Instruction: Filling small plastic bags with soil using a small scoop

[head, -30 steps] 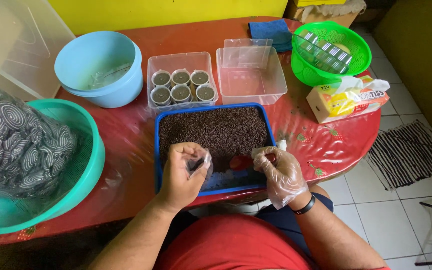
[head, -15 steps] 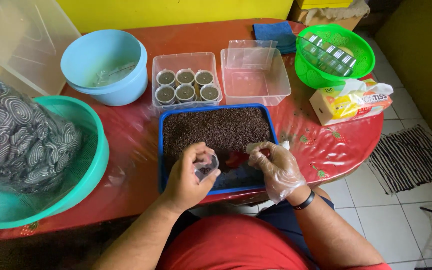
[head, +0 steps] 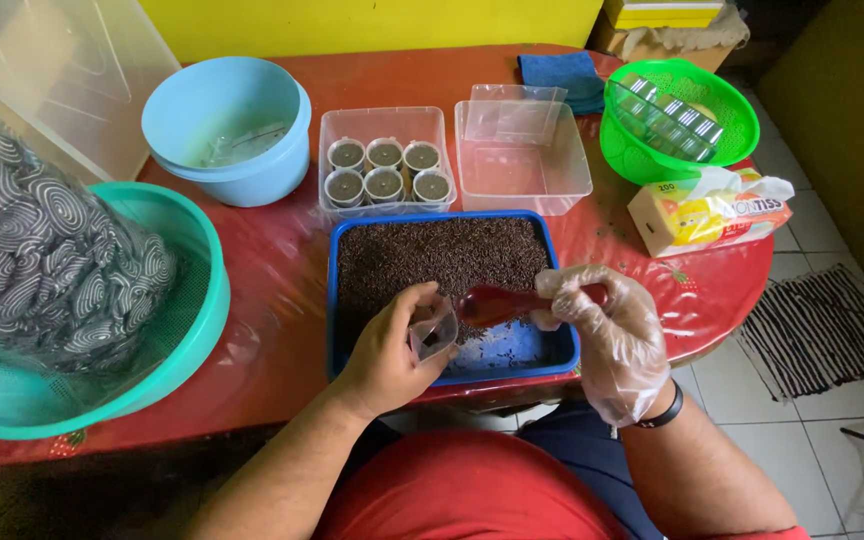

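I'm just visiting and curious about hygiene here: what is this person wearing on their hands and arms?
The right hand is covered by a loose, crinkly, see-through plastic glove, with a dark band around the wrist just below it. The left hand has no glove. Both forearms are uncovered, with no sleeves reaching them in this view. A red top shows at the bottom of the picture.

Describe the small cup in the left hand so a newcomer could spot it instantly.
On the red table sits a blue tray of dark granules. Over its near edge, the left hand holds a small clear cup, tilted toward a red scoop. Unlike the six filled cups behind, it looks nearly empty.
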